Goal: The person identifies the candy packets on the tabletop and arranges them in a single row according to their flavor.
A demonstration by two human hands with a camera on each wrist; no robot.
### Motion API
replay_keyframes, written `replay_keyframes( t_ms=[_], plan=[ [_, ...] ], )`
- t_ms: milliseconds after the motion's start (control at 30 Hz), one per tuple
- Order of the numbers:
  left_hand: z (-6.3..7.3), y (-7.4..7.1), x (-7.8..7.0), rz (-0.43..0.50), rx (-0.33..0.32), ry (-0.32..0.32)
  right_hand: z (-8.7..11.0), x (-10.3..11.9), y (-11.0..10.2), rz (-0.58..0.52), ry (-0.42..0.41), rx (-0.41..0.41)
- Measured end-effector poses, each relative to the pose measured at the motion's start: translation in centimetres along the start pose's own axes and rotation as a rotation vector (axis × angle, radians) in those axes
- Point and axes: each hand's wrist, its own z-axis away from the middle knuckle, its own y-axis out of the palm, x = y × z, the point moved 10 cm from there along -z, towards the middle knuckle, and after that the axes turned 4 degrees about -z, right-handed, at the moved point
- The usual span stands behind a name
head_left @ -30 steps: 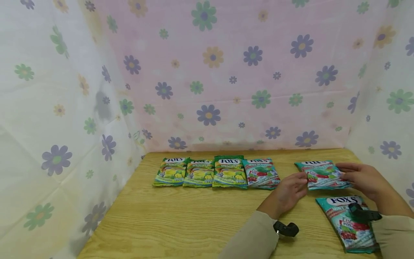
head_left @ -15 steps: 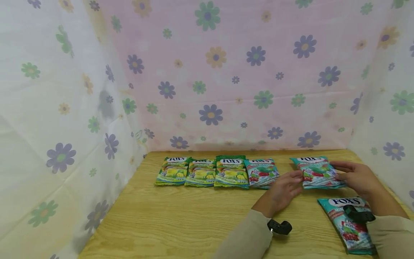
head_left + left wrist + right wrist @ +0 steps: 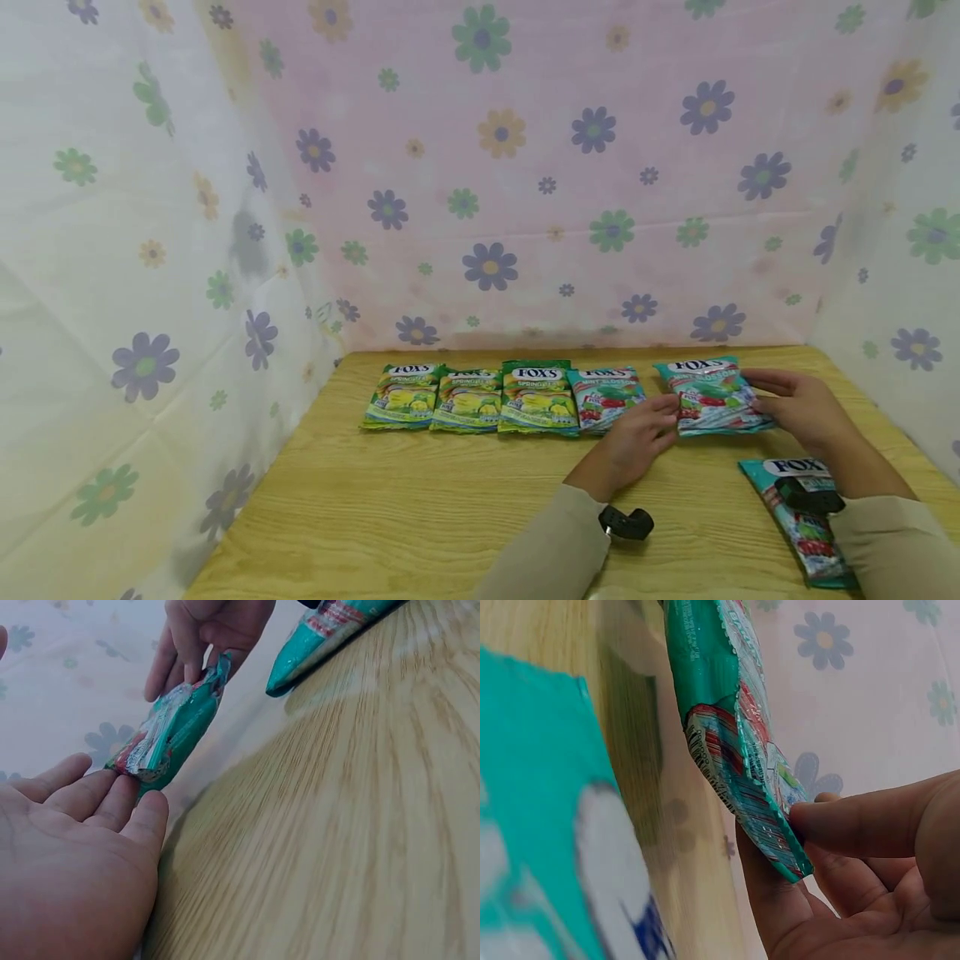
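My right hand [image 3: 806, 414] pinches the right edge of a teal Fox's Mint Blossom candy bag [image 3: 708, 395], thumb on one face and fingers behind, as the right wrist view shows. The bag hangs tilted close over the table, near its back edge. At the bag's left end, the nearly straight fingers of my left hand [image 3: 628, 442] touch it, palm turned up in the left wrist view. Just left of it, another Mint Blossom bag [image 3: 603, 396] lies at the right end of a row, its lower corner partly hidden by my left hand.
Several green-yellow Fox's Spring Tea bags [image 3: 536, 400] fill the rest of the row along the back of the wooden table [image 3: 420, 508]. Another Mint Blossom bag [image 3: 802, 525] lies at the front right, partly under my right forearm. Flowered cloth walls [image 3: 517, 183] enclose the table.
Both hands have moved left with the Mint Blossom bag between them, bringing it closer to the row. The bags on the table have stayed in place.
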Motion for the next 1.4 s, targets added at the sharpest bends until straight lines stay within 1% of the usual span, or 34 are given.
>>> replay_keyframes(
  t_ms=[267, 433, 667, 767, 967, 1033, 1200, 1400],
  plan=[
    [0.3, -1.2, -0.3, 0.016, -0.013, -0.002, -0.2, 0.5, 1.5, -0.031, 0.01, 0.027],
    [0.6, -1.2, -0.6, 0.029, 0.003, -0.006, -0.2, 0.3, 1.8, -0.016, 0.041, 0.033],
    [0.7, -1.2, -1.3, 0.062, 0.028, 0.027, -0.3, 0.6, 1.8, -0.018, 0.067, 0.004],
    [0.8, -1.3, -1.2, 0.066, 0.025, 0.023, -0.3, 0.5, 2.0, -0.023, 0.061, 0.01],
    [1.2, -1.4, -1.0, 0.057, 0.033, -0.001, -0.1, 0.4, 2.9, -0.053, 0.038, 0.078],
    [1.3, -1.4, -0.9, 0.054, 0.034, -0.007, -0.1, 0.3, 3.0, -0.039, 0.044, 0.088],
    [1.3, -1.6, -0.9, 0.049, 0.034, -0.017, 0.0, 0.2, 3.3, 0.012, 0.057, 0.09],
    [1.5, -1.7, -0.7, 0.066, 0.036, -0.022, -0.1, -0.1, 3.5, 0.018, 0.08, 0.094]
  ],
)
